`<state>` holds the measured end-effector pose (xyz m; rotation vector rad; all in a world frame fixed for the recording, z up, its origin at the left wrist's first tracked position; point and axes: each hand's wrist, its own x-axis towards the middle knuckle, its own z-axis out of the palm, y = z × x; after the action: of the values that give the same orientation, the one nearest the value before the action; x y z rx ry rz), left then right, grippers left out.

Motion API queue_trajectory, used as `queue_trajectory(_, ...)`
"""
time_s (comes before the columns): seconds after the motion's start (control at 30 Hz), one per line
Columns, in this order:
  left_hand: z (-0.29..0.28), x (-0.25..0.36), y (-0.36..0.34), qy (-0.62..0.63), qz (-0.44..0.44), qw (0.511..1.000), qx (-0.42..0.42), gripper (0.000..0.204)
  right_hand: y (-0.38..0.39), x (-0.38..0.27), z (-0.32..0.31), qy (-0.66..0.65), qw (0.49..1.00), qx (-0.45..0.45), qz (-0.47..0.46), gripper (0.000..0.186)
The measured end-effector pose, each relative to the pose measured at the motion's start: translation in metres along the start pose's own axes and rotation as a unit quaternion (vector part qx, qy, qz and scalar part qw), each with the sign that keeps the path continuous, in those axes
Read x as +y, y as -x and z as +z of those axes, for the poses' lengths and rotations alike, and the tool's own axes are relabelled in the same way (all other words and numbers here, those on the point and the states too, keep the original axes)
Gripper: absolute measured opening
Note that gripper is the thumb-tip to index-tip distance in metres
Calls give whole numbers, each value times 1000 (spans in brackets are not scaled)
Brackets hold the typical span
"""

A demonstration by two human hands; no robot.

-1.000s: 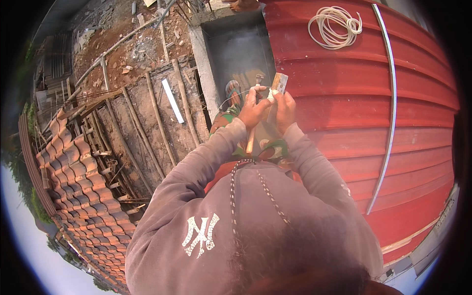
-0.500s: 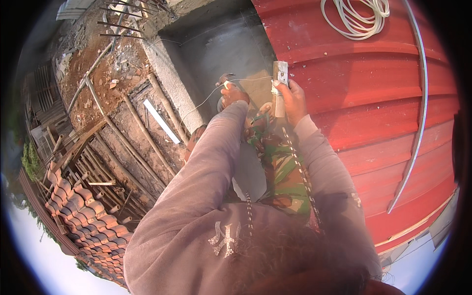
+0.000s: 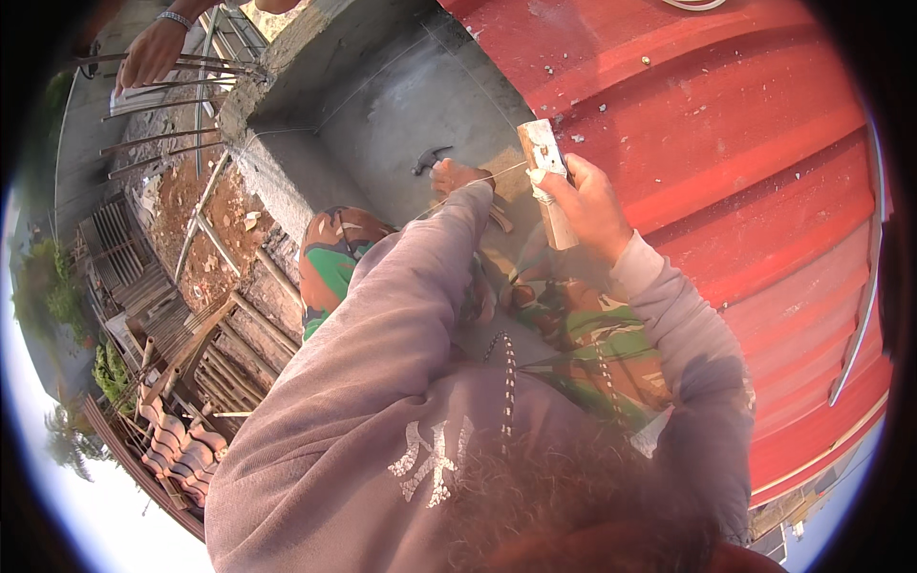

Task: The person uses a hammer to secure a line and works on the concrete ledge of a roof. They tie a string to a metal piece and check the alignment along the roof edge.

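My right hand (image 3: 590,205) is closed round a short wooden block (image 3: 554,224) with white string wound about its middle. A taut length of the string (image 3: 511,172) runs left from the block and crosses over my left wrist. My left hand (image 3: 458,178) is closed above the grey concrete floor. From its far side shows the dark head of a claw hammer (image 3: 430,159). What looks like the hammer's wooden handle emerges below my wrist. My palm and much of the grip are hidden.
Red corrugated sheeting (image 3: 688,181) covers the right side. A concrete edge (image 3: 263,177) borders the grey recess (image 3: 382,115), which thin lines cross. At upper left, another person's hand (image 3: 153,53) is above protruding steel bars (image 3: 162,143). Poles and roof tiles (image 3: 181,444) lie lower left.
My view has shifted and turned. The other person's hand has come into view at upper left. The string now passes over my left wrist, and my right hand still holds the wooden block.
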<state>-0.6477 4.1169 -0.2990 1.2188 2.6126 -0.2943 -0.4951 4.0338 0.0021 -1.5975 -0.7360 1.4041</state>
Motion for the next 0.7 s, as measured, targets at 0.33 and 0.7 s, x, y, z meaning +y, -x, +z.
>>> queue_trajectory(0.33,-226,38,31,328,298,599,-667,60,-19,-28,-35,-165,986,11,13,35)
queue_trajectory(0.7,-360,-47,-36,531,297,353,-711,43,16,-42,0,-326,923,-200,36,44)
